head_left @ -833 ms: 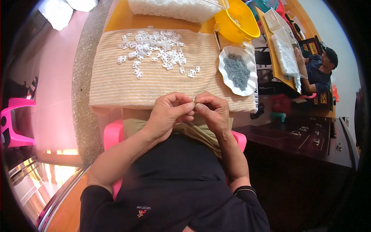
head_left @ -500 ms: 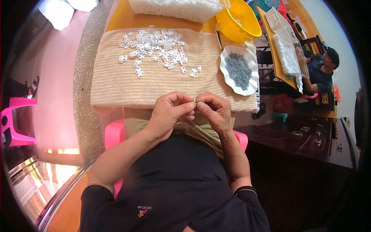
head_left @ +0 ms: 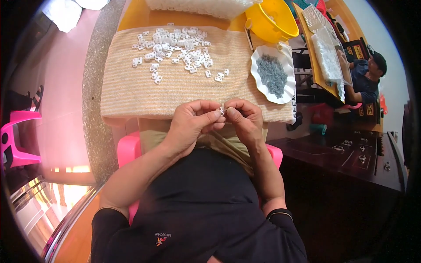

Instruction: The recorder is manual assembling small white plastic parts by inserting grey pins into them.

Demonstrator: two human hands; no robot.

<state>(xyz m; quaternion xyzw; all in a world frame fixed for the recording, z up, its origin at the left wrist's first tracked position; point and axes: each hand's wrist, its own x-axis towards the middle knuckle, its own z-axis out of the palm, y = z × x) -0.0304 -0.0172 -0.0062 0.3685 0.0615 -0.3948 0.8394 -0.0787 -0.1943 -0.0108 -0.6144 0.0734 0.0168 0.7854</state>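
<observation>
My left hand (head_left: 191, 124) and my right hand (head_left: 245, 119) meet just off the near edge of the towel-covered table, fingertips nearly touching. Between their thumbs and forefingers is a small white plastic piece (head_left: 222, 111), pinched from both sides and partly hidden by the fingers. Farther off on the striped beige towel (head_left: 144, 94) lies a loose heap of similar white two-hole pieces (head_left: 177, 46), with a few strays at its near side. Right of the heap, a white wavy-rimmed dish (head_left: 284, 97) holds many tiny grey parts (head_left: 272, 74), too small to name.
A clear bin of white pieces (head_left: 197, 8) and a yellow basin (head_left: 287, 28) stand at the far side. A thin tool (head_left: 248, 38) lies near the basin. To the right, another person (head_left: 366, 76) sits at a separate table. A pink stool (head_left: 22, 136) stands left.
The white piece now shows between my fingertips, where the fingers covered it before. My hands keep almost the same place; the table has shifted slightly upward in view.
</observation>
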